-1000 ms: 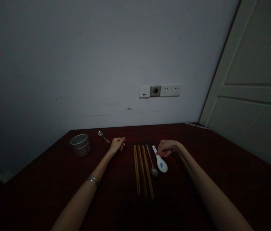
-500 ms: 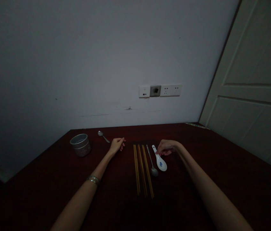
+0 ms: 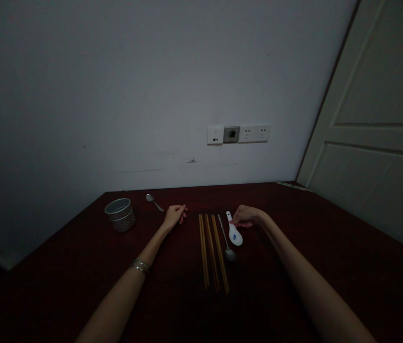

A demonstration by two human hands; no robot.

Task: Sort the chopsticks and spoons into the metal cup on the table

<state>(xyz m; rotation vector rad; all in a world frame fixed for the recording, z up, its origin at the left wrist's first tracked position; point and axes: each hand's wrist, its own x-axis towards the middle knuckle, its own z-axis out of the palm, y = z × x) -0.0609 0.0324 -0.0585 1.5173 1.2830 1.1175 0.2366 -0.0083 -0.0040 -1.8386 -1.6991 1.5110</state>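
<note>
A white soup spoon [image 3: 236, 237] with a blue mark in its bowl lies at the right end of a row of utensils. The fingertips of my right hand [image 3: 246, 216] pinch its handle from the right. Just left of it is a long-handled metal spoon [image 3: 229, 255], bowl towards me. Beside that, three pairs of wooden chopsticks [image 3: 211, 250] lie roughly parallel. My left hand [image 3: 175, 216] rests on the table left of the chopsticks, fingers curled in, with nothing visible in it.
A grey metal pot [image 3: 120, 215] with small holes stands at the table's left. Between it and my left hand lies a small metal spoon [image 3: 155, 203]. The dark red table [image 3: 173, 295] meets a wall with sockets [image 3: 254, 134]; a pale door [image 3: 376, 138] stands at right.
My right hand has shifted the soup spoon slightly away from me and to the left, turning it more in line with the metal spoon. My left hand has hardly moved.
</note>
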